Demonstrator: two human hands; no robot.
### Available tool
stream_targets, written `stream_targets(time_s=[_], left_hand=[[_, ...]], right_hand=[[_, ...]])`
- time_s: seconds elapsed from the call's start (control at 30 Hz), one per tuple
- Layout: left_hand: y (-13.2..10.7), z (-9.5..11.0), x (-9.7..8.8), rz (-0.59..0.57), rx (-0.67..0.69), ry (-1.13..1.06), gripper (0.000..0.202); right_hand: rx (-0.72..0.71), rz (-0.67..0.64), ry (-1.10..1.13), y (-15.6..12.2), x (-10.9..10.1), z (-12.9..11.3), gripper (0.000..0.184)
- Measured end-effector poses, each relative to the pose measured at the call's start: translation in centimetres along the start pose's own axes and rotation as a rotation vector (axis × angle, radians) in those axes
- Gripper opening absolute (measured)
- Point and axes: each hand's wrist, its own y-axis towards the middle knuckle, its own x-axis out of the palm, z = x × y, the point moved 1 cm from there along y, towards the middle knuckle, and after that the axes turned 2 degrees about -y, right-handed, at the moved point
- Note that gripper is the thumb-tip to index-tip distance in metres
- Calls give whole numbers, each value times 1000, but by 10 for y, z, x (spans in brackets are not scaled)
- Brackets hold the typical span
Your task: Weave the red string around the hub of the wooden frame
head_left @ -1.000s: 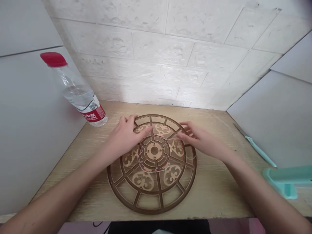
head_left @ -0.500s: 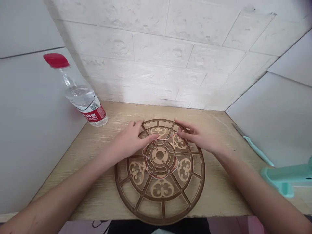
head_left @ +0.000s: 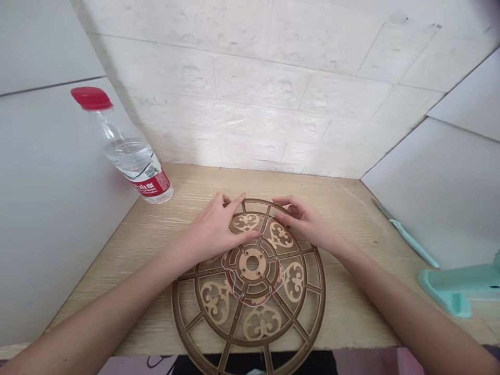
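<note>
Fretwork disc point(head_left: 250, 275), one only, lies flat on the wooden surface point(head_left: 351, 291), with its near rim hanging out over the front edge. It looks like thin cut wood: light and stiff across the whole, but probably brittle at the slim spokes and scroll ornaments, so the solid outer rim or the hub seems the safer place to take hold, with support from both sides. One fine thread point(head_left: 253, 303) loops loosely around the hub. It is limp, easy to snag, and hard to see.

The left hand point(head_left: 214, 232) rests palm down on the far left part of the disc, fingers loosely spread, forefinger reaching toward the hub. The right hand point(head_left: 304, 221) sits at the far right part, with fingertips drawn close together. Whether they pinch the thread I cannot tell.

Farther out, one water bottle point(head_left: 133, 156) with a red cap stands at the back left, well apart from the disc. One knife point(head_left: 414, 240) with a mint handle lies along the right wall panel, and one mint-green plastic piece point(head_left: 453, 289) sits near the right edge.
</note>
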Motion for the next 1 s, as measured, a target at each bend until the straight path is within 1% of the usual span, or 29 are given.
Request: stream_targets(time_s=[0.13,0.3,0.37,0.47,0.53,0.63,0.7,0.8,0.9,1.0], left_hand=[[1,-3,3,17,-9,-1,92],[6,-9,7,22,2,-7,89],[8,-11,8,23,15,-17,88],[9,-11,9,48,62,-35,84],[10,-10,9,62,75,-46,82],[10,-11,9,87,39,-48,78],[12,-14,8,120,22,-47,77],[14,-19,7,175,-4,-55,76],[17,-23,7,190,-29,-53,73],[19,-24,7,193,-67,-74,72]], right_hand=[[-7,30,27,1,3,1,41],[39,82,49,3,7,1,36],[55,84,88,5,7,3,35],[72,26,235,7,5,9,34],[104,-21,334,8,2,12,37],[196,-72,411,10,-2,17,39],[227,-94,452,11,-4,20,37],[197,-115,546,14,-6,24,35],[169,-133,605,16,-7,28,36],[157,-92,608,18,-8,30,38]])
